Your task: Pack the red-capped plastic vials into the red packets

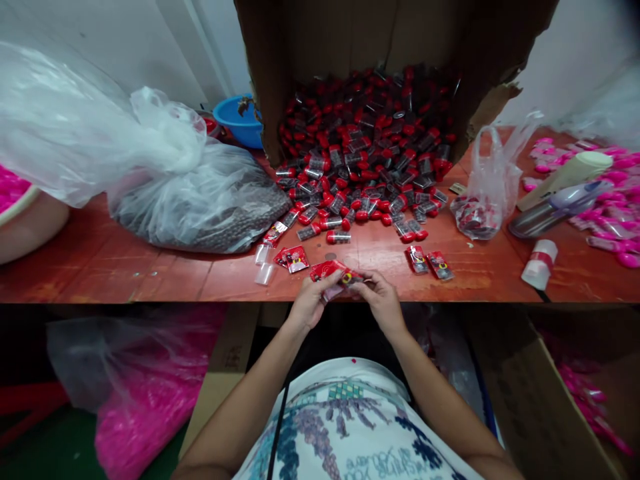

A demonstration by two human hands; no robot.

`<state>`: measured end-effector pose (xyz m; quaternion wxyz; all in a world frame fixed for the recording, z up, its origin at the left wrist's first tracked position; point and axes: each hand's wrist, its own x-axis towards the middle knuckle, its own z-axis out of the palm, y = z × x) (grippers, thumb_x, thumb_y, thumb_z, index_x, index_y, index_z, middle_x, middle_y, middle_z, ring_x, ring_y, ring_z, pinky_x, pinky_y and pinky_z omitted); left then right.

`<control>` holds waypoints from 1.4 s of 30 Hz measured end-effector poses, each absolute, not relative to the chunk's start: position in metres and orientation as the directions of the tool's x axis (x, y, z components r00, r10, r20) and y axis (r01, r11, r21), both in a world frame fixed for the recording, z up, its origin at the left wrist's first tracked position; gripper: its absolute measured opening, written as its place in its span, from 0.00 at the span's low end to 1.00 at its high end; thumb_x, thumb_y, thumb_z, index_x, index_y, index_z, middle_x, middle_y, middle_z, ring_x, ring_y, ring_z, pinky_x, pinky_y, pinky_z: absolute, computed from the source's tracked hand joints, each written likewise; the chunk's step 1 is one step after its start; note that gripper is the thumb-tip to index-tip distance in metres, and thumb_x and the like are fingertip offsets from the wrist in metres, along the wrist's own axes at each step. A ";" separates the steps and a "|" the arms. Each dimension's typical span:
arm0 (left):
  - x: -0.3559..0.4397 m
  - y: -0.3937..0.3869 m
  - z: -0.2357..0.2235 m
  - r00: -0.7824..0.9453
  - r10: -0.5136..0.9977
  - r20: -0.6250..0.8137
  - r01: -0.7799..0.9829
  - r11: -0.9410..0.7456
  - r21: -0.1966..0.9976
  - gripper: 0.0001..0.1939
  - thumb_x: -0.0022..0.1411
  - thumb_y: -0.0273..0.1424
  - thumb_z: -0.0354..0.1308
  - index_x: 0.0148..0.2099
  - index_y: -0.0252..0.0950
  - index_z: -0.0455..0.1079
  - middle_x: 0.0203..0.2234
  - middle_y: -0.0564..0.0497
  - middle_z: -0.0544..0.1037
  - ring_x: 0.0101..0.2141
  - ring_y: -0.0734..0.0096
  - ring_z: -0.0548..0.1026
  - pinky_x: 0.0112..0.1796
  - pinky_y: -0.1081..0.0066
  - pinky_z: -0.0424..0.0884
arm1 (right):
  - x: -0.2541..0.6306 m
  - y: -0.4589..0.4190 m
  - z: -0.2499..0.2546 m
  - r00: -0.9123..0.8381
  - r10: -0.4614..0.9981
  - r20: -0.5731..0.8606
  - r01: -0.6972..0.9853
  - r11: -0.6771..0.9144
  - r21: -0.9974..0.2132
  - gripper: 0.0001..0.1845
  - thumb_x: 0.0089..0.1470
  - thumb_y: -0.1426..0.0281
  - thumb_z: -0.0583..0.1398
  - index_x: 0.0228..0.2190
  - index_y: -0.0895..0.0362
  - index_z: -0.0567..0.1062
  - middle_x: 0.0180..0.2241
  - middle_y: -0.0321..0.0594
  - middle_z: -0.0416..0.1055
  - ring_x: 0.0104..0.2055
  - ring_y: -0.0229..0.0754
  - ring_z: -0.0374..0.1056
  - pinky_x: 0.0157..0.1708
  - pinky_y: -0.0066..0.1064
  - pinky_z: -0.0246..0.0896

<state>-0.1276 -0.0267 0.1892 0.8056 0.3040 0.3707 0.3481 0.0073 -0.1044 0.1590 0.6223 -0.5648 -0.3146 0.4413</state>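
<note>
Close together at the table's front edge, my left hand pinches red printed cards and a clear plastic piece. The fingers of my right hand are closed on the right end of the same bundle, at a red printed packet with a yellow spot; its exact contents are partly hidden. Just left lie a few more red cards and clear plastic sleeves. To the right are two red-and-black packets. Small clear tubes with red caps lie loose beyond my hands.
A torn cardboard box spills the red-capped tubes onto the red table. At left sits a plastic bag of dark beads, with a blue basin behind. At right are a small plastic bag, a white roll and pink pieces.
</note>
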 end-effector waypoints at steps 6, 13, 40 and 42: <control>-0.141 -0.017 0.178 0.365 0.787 -0.498 -0.414 0.616 0.670 0.20 0.43 0.21 0.67 0.42 0.32 0.72 0.31 0.45 0.80 0.31 0.62 0.79 0.37 0.60 0.76 | 0.085 -0.118 0.151 0.750 0.634 0.191 0.466 -0.300 -0.833 0.19 0.47 0.61 0.63 0.40 0.58 0.76 0.41 0.48 0.68 0.39 0.48 0.66 0.43 0.45 0.62; -0.128 -0.020 0.177 0.286 0.847 -0.448 -0.463 0.531 0.709 0.15 0.37 0.22 0.71 0.31 0.30 0.73 0.23 0.51 0.78 0.24 0.72 0.76 0.29 0.73 0.74 | 0.009 -0.087 0.169 0.301 0.928 0.221 0.449 0.067 -0.891 0.11 0.53 0.67 0.60 0.40 0.52 0.74 0.36 0.40 0.70 0.37 0.42 0.67 0.35 0.32 0.64; -0.152 0.005 0.174 0.166 0.818 -0.550 -0.629 0.518 0.580 0.06 0.47 0.21 0.65 0.32 0.30 0.74 0.25 0.50 0.79 0.26 0.72 0.76 0.31 0.72 0.75 | 0.000 -0.072 0.164 0.317 0.907 0.277 0.432 0.122 -0.894 0.15 0.61 0.65 0.52 0.46 0.54 0.72 0.41 0.42 0.71 0.42 0.42 0.68 0.41 0.33 0.63; -0.150 0.005 0.173 0.171 0.821 -0.545 -0.618 0.520 0.590 0.07 0.47 0.22 0.66 0.31 0.30 0.74 0.25 0.50 0.79 0.26 0.72 0.76 0.31 0.72 0.75 | -0.011 -0.084 0.171 0.330 0.903 0.275 0.380 0.139 -0.915 0.15 0.60 0.65 0.52 0.47 0.53 0.72 0.41 0.41 0.71 0.42 0.42 0.68 0.41 0.33 0.63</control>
